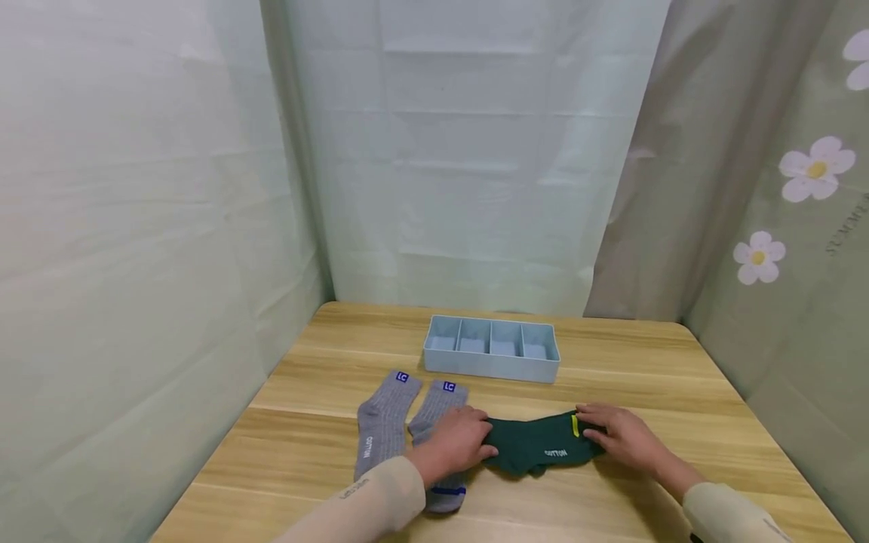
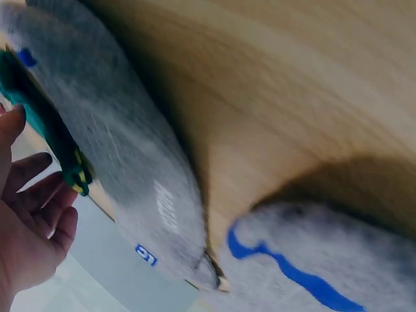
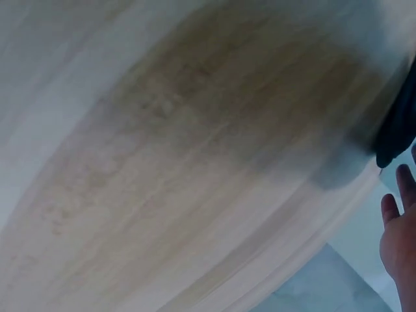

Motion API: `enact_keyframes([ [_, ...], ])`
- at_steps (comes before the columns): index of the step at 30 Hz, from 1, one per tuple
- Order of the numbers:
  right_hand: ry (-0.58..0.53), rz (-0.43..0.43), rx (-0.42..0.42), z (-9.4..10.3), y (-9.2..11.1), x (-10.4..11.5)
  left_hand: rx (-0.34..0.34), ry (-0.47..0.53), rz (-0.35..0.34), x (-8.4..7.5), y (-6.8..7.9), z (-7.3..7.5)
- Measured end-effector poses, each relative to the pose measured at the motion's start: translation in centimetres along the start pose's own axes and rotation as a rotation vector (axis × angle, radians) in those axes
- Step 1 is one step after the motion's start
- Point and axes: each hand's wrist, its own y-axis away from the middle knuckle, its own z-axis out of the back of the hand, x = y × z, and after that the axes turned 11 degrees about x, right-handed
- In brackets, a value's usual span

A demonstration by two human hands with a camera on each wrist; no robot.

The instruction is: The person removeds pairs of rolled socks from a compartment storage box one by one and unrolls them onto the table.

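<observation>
A dark green sock (image 1: 532,445) with white lettering and a yellow tab stretches sideways between my hands at the front of the table. My left hand (image 1: 458,439) holds its left end, thumb and fingers on either side of the fabric. At the cuff, beside the yellow tab, my right hand (image 1: 624,436) pinches the other end. One grey sock (image 1: 387,415) with a blue label lies flat at the left. Next to it, a second grey sock (image 1: 434,411) is partly hidden under my left hand and wrist.
Behind the socks stands a light blue box (image 1: 492,366) with several compartments, lengthwise near the back of the wooden table (image 1: 631,362). Pale curtains (image 1: 475,166) hang around the left, back and right; the right one has white flowers.
</observation>
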Motion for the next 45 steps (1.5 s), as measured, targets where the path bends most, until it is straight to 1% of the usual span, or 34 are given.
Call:
enact_keyframes([
  [3,-0.019,-0.035,0.107,-0.2,0.4,-0.5,0.012,-0.039,0.024,-0.5,-0.2,-0.2],
  [6,-0.048,-0.072,0.169,-0.4,1.0,-0.9,0.046,-0.042,0.057,-0.6,-0.6,-0.2],
  [10,-0.048,-0.085,0.174,-0.5,1.4,-1.0,0.081,-0.006,0.077,-0.3,-1.3,0.0],
  [15,-0.046,-0.122,0.186,-0.4,1.5,-0.7,0.113,0.043,0.059,0.5,-2.2,0.4],
  [17,-0.045,-0.141,0.185,-0.5,1.6,-0.7,0.127,0.059,0.05,0.8,-2.5,0.5],
  [19,-0.038,-0.154,0.184,-0.7,1.6,-0.5,0.139,0.054,0.042,1.1,-2.8,0.8],
  [23,-0.053,-0.221,0.174,-1.1,1.9,-0.1,0.16,0.041,0.034,1.3,-3.3,1.0],
  [30,-0.07,-0.324,0.181,-1.1,2.6,1.2,0.19,0.047,0.002,1.5,-4.4,1.3],
  [32,-0.082,-0.348,0.165,-1.0,2.8,1.7,0.2,0.037,-0.009,1.7,-4.8,1.4],
  [35,-0.077,-0.359,0.12,-1.1,3.0,2.4,0.209,0.002,-0.019,2.0,-5.3,1.5],
  [38,-0.049,-0.36,0.071,-1.3,3.1,3.2,0.228,-0.021,-0.018,2.2,-5.7,1.7],
  [42,-0.02,-0.37,0.052,-1.5,3.2,4.2,0.237,-0.033,-0.01,2.5,-5.9,1.9],
  [45,-0.02,-0.367,0.059,-1.4,3.4,4.7,0.213,-0.033,0.017,2.5,-6.1,1.8],
])
